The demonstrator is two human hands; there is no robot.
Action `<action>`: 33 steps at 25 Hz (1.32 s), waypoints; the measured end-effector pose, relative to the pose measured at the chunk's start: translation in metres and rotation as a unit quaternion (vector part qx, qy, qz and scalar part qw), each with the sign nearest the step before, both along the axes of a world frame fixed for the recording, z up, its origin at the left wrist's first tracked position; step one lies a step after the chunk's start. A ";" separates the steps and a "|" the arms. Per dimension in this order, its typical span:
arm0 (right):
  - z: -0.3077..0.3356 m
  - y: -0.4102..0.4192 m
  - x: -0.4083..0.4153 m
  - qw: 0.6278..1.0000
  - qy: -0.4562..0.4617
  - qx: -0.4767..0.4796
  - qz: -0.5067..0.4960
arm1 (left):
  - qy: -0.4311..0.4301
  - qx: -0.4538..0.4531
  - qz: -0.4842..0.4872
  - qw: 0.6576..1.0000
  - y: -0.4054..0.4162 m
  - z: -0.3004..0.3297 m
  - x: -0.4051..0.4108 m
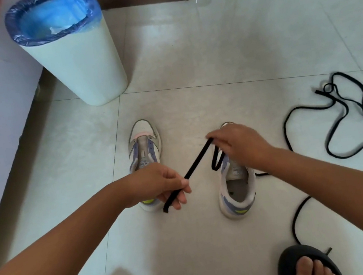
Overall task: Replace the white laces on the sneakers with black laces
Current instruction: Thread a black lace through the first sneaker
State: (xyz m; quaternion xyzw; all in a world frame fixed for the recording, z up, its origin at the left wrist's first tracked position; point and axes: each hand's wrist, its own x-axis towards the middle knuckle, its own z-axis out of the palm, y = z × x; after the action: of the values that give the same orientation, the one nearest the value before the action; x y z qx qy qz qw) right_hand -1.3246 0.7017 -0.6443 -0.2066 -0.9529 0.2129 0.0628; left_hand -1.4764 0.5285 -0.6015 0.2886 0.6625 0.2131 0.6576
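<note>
We pinch one black lace (199, 158) between both hands above the tiled floor (209, 48): our left hand (159, 184) grips its free end, fingers curled round it, and our right hand (237, 144) holds it over the right sneaker (237, 190). The left sneaker (144, 141) stands unlaced beside it. A second black lace (340, 115) lies loose to the right. A lined bin (69, 48) stands behind.
</note>
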 end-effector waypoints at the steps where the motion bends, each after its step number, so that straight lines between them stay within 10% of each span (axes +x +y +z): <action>1: 0.002 0.012 0.002 0.997 -0.023 -0.038 -0.060 | 0.004 -0.011 -0.005 1.000 -0.006 -0.005 0.000; 7: 0.026 0.050 -0.031 0.967 0.043 -0.142 -0.207 | -0.061 -0.058 -0.037 0.996 -0.040 -0.029 0.015; 12: 0.042 0.013 -0.063 0.926 -0.047 -0.375 -0.007 | -0.018 -0.002 0.005 1.000 -0.024 -0.034 0.030; 21: -0.019 0.022 0.031 0.945 -0.199 -0.182 -0.182 | -0.016 0.049 0.438 0.897 0.068 -0.072 0.058; 33: -0.041 0.000 0.029 0.948 -0.152 -0.163 -0.229 | 0.107 0.057 0.316 0.941 0.092 -0.088 0.068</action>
State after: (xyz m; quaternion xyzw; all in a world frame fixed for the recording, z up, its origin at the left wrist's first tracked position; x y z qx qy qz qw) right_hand -1.2960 0.7017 -0.6856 -0.4565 -0.8306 0.3111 -0.0706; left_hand -1.4084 0.6209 -0.6893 0.1222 0.7730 0.4151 0.4640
